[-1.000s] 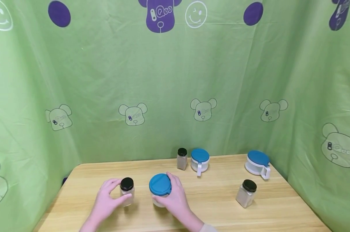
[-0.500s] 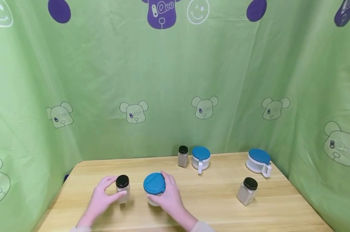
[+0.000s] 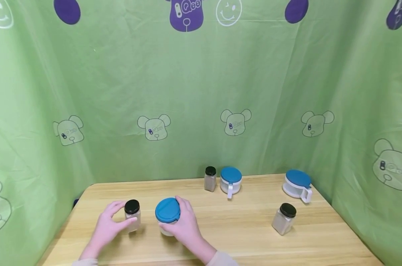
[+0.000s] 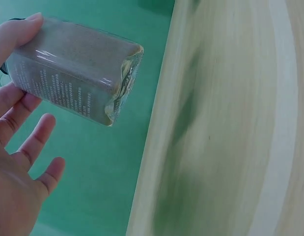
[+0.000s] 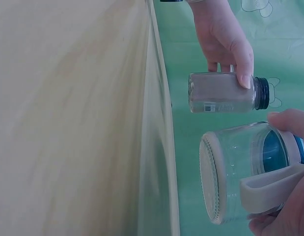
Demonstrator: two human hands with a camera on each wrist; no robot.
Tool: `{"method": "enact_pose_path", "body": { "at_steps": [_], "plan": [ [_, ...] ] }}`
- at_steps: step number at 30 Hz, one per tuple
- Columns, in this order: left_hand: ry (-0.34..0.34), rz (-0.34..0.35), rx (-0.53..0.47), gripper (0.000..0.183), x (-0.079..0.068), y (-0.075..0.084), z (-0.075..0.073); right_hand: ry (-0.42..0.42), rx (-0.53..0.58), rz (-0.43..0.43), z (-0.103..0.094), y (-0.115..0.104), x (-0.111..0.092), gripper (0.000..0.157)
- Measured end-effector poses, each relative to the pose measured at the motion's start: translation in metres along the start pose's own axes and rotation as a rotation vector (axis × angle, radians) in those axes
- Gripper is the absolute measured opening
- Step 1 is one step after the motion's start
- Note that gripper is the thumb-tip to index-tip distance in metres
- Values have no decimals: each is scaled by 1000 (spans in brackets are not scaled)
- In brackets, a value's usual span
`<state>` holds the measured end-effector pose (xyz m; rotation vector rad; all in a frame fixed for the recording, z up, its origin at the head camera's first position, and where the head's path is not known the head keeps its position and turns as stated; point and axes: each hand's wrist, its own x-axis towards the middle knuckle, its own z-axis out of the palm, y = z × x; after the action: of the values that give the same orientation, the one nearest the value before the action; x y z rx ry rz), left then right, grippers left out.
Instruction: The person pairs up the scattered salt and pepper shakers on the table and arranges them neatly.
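My left hand [image 3: 105,226] pinches a square spice jar [image 4: 75,66] near its black lid, thumb on one side and fingers on the other. The jar holds a greyish-brown powder, and its base hangs clear of the wooden table. Just to its right, my right hand [image 3: 185,226] grips a round clear seasoning jar [image 5: 233,157] around the upper part. This one has a blue lid [image 3: 167,210] and a white handle [image 5: 269,189], and it too is lifted off the tabletop. Both jars stand roughly upright, a small gap between them.
On the wooden table [image 3: 227,236], another spice jar [image 3: 210,179] stands beside a blue-lidded seasoning jar [image 3: 230,181] at the back. A third blue-lidded jar [image 3: 297,184] sits at the back right, with a spice jar [image 3: 283,220] in front of it. Green curtain [image 3: 187,81] surrounds the table.
Both hands have moved left, carrying the spice jar and the seasoning jar along. The head view has tilted slightly. The other jars on the table have stayed put.
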<state>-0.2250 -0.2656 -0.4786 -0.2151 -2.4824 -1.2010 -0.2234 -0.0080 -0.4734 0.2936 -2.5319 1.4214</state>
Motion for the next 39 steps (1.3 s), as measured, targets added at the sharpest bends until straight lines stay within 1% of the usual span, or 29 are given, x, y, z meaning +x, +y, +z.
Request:
{"method": "enact_pose_path", "body": {
  "at_steps": [6, 10, 17, 21, 30, 34, 36, 39],
  "plan": [
    [12, 8, 33, 63, 0, -7, -6, -4, -7, -26, 8, -3, 0, 95],
    [-4, 3, 35, 64, 0, -11, -9, 1, -14, -31, 12, -6, 1, 95],
    [-25, -29, 27, 64, 0, -24, -14, -11, -5, -12, 19, -12, 2, 94],
    [-28, -31, 19, 63, 0, -30, -18, -15, 10, 2, 24, -15, 3, 94],
    [-53, -40, 23, 62, 1, -33, -28, -17, 18, 8, 34, -16, 6, 95],
    [-58, -43, 47, 62, 1, -37, -31, -24, 28, 21, 38, -17, 6, 94],
    [-63, -53, 55, 63, 1, -40, -32, -29, 28, 26, 40, -18, 5, 94],
    [-88, -88, 41, 68, 0, -44, -35, -36, 22, 30, 42, -19, 5, 94]
  ]
}}
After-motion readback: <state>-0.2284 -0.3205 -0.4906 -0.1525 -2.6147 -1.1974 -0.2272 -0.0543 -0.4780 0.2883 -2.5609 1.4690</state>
